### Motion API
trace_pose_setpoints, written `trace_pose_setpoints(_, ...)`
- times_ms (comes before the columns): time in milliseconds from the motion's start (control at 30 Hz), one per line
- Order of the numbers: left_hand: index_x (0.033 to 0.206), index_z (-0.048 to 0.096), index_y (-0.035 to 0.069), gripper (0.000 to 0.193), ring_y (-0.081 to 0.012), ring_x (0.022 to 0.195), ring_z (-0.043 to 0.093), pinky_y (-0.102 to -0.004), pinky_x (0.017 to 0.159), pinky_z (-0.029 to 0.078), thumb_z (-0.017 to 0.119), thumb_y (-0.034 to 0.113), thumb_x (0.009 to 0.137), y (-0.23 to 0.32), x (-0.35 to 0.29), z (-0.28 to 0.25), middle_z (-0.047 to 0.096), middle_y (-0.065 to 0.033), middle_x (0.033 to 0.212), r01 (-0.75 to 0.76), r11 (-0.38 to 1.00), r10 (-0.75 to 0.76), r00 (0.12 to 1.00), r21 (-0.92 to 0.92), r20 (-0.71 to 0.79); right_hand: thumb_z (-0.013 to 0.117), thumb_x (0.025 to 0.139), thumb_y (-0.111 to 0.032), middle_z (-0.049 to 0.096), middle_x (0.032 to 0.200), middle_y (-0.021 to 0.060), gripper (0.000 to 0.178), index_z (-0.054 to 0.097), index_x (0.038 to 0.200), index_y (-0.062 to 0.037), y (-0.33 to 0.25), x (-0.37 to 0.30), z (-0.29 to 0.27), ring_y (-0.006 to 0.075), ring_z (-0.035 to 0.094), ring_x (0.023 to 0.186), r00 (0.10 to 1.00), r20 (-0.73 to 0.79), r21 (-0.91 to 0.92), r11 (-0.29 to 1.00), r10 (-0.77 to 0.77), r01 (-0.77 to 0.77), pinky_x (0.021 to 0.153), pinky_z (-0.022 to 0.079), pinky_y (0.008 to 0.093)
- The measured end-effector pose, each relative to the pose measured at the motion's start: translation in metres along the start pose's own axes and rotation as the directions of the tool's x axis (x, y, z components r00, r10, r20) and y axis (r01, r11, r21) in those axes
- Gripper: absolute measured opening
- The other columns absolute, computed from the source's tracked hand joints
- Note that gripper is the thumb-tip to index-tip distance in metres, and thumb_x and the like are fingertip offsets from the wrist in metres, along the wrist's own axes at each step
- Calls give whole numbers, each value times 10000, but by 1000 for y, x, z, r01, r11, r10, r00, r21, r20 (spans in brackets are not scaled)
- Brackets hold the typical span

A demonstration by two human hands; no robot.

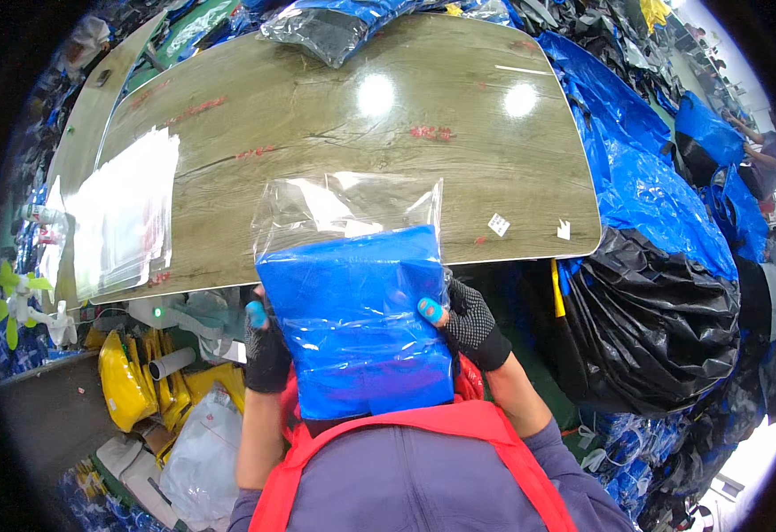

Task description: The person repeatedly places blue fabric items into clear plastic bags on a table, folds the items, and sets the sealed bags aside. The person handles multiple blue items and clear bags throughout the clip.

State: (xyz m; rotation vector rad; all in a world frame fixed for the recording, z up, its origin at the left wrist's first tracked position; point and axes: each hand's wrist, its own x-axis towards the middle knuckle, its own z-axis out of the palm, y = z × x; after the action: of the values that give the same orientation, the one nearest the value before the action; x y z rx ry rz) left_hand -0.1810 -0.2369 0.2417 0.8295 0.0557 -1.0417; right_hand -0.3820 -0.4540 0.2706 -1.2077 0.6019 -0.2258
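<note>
A folded blue sheet (361, 310) sits inside a clear plastic bag (352, 197), held in front of my body at the near table edge. The bag's loose see-through end reaches past the sheet and over the tabletop. My left hand (268, 346), in a black dotted glove with blue on a fingertip, grips the bag's left side. At the right side my right hand (475, 324), gloved alike, presses its blue-tipped thumb on the front of the bag. The fingers behind the bag are hidden. The sheet's lower end rests close against my red apron straps.
A wood-grain table (317, 115) carries a stack of clear bags (131, 213) at its left and a packed blue item (335, 31) at its far edge. Large black sacking (645, 328) bulges at the right. Yellow folders (126, 381) and a small green fan (17, 301) are at the left.
</note>
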Motion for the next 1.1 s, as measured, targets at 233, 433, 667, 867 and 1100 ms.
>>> trace_pose_setpoints(233, 1437, 318, 18, 806, -252, 1255, 450, -426, 1072, 347, 748, 293, 813, 14, -25, 8, 458, -153, 1388, 147, 889, -251, 948, 434, 194, 855, 676, -335, 486, 1353, 165, 957, 338, 1416, -18, -18, -16, 11, 242, 452, 1262, 998, 25, -27, 998, 53, -53, 1048, 390, 407)
trace_pose_setpoints(433, 1445, 299, 29, 985, -270, 1246, 465, -425, 1038, 404, 864, 199, 656, 25, -26, 8, 448, -149, 1394, 226, 704, -348, 936, 673, 50, 840, 713, -274, 613, 1207, 128, 744, 483, 1311, -12, -17, -24, 9, 207, 584, 1092, 998, 1, 159, 986, 57, -57, 956, 477, 366)
trace_pose_setpoints(667, 1410, 368, 24, 843, -266, 1229, 483, -408, 1007, 425, 795, 326, 750, 22, -16, 3, 455, -146, 1389, 82, 842, -138, 988, 534, 66, 832, 727, -287, 625, 1191, 131, 723, 506, 1307, -5, -21, -17, 13, 215, 567, 1124, 955, 201, -70, 975, 219, -209, 991, 439, 359)
trace_pose_setpoints(867, 1419, 362, 45, 846, -243, 1227, 474, -386, 1037, 382, 800, 313, 747, 17, -18, -5, 493, -127, 1349, 116, 877, -138, 990, 466, 12, 828, 732, -274, 611, 1193, 126, 708, 499, 1294, 4, -35, -13, 17, 209, 573, 1117, 982, 70, -75, 983, 175, -170, 960, 473, 359)
trace_pose_setpoints(1100, 1406, 388, 37, 792, -240, 1219, 480, -405, 1052, 374, 790, 264, 761, 22, -20, 19, 516, -133, 1326, -2, 845, -147, 960, 535, 237, 780, 785, -296, 647, 1120, 138, 601, 535, 1249, -4, -28, -7, 18, 191, 637, 969, 978, 10, 23, 978, 207, -207, 862, 527, 331)
